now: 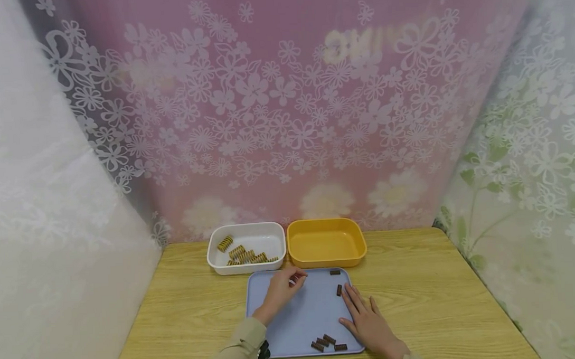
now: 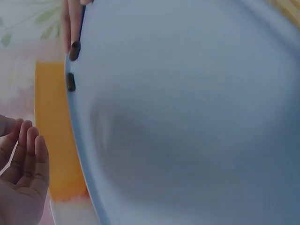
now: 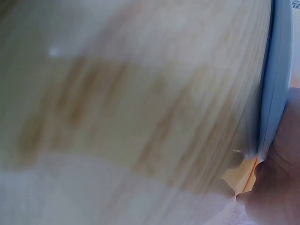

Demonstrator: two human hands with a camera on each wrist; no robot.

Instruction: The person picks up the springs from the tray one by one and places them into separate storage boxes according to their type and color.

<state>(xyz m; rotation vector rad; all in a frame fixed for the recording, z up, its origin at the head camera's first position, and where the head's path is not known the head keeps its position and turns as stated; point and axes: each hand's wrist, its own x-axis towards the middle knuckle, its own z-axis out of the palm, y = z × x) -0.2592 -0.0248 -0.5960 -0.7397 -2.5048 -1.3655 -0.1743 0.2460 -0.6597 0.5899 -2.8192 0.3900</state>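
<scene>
Fingers bent and thumb tip brought to the index fingertip, my left hand (image 1: 280, 288) is over the far part of a flat, light blue tray (image 1: 297, 316) with rounded corners. The space between these tips is very narrow, and I cannot tell if some small thing is pinched there. On this arm I wear a beige sleeve (image 1: 241, 340), with a black device (image 1: 263, 352) at the wrist.

Beyond the tray, to the left, stands a white rectangular container (image 1: 248, 269). Inside it lie several yellow coil springs (image 1: 259, 258); one is somewhat apart at the left, and the others are gathered near the front wall. Directly to the right of it stands a yellow-orange container (image 1: 327, 263) of similar form.

On the tray, small dark brown coil springs (image 1: 329, 338) lie in two places. Near the edge which is closest to me, there are four. Along the right side there are two more, one near the far corner and one a little nearer to me.

Just beside this last one, my right hand (image 1: 368, 323) lies across the tray's right rim, with fingers extended; whether a fingertip touches the spring, I cannot tell. Everything stands on a wooden table (image 1: 425, 301) with yellowish grain.
</scene>
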